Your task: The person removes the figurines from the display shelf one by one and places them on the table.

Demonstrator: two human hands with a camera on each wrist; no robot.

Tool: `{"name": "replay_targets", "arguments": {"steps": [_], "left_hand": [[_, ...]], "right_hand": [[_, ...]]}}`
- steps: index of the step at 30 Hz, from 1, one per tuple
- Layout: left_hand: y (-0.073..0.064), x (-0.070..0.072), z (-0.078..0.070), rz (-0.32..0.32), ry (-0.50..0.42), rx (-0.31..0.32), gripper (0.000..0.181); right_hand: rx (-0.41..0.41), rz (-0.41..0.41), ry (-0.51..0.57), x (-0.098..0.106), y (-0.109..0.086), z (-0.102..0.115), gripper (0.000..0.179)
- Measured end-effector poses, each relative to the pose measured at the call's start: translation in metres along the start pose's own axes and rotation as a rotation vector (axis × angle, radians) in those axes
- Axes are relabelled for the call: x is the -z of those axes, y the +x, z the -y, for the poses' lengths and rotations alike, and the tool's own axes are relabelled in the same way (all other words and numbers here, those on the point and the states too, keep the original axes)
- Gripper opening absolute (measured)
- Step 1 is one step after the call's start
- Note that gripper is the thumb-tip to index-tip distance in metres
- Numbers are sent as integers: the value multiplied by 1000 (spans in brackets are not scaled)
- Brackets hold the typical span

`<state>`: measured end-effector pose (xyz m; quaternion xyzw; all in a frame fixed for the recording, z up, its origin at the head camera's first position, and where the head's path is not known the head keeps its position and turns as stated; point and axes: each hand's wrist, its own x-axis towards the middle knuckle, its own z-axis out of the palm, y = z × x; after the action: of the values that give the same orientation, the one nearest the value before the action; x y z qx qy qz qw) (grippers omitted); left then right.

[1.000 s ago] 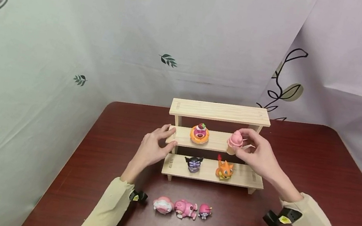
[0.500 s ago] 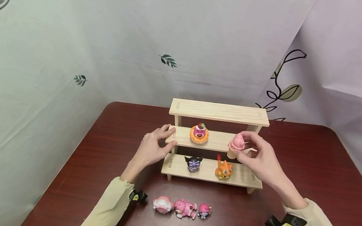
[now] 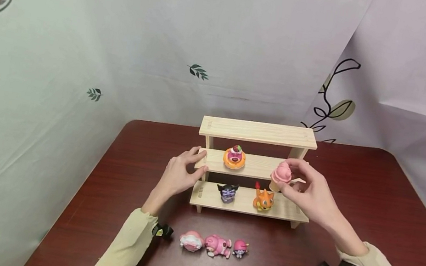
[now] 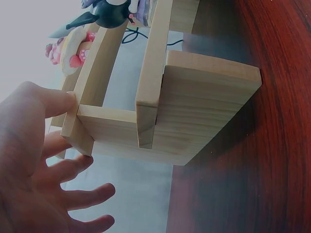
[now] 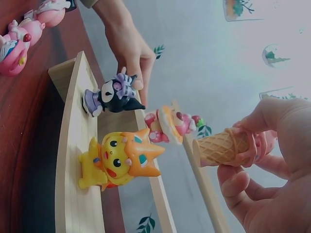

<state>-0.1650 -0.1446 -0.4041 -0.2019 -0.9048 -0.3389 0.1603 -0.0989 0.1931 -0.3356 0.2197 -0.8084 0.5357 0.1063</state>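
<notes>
The fingers of the right hand [image 3: 312, 191] pinch the ice cream toy [image 3: 282, 172], likely light, stiff and best held around its swirl, close to the right end of the wooden middle shelf [image 3: 259, 166], whose left end the left hand [image 3: 180, 173] pinches.

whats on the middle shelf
A pink toy; the left hand grips one end. The ice cream and right hand hide part of the shelf's other end in the head view.
</notes>
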Motion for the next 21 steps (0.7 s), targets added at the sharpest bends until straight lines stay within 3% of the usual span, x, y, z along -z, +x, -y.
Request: {"name": "replay_targets", "arguments": {"steps": [5, 14, 21], "left_hand": [[-1, 0, 0, -1, -1, 0, 47], [-1, 0, -1, -4, -5, -1, 48], [-1, 1, -2, 0, -3, 6, 48]], "right_hand": [[1, 4, 25, 2, -5, 2, 43], [41, -18, -86, 7, -13, 2, 45], [58, -12, -71, 7, -19, 4, 44]]}}
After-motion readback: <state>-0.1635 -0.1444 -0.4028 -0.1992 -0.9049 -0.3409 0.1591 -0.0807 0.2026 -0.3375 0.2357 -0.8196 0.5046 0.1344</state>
